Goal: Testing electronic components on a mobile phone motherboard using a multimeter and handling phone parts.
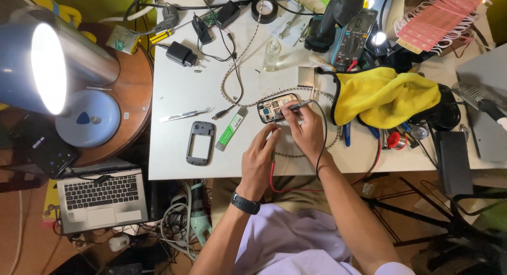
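The opened phone [277,108] lies on the white desk [174,95], just left of the yellow cloth [385,95]. The right hand [306,128] pinches a thin probe [299,104] onto it. The left hand [259,161] rests beside it, fingers loose, holding nothing. The grey frame [200,143] is already off, left of the phone.

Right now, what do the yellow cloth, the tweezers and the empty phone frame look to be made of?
Yellow cloth: soft, fuzzy fabric, probably microfibre; it slumps in folds. Tweezers: bare metal, given the silvery shine. Phone frame: likely moulded plastic, matt grey with rounded corners.

A yellow cloth [385,95], a multimeter [354,40] and a laptop [101,198] lie around.
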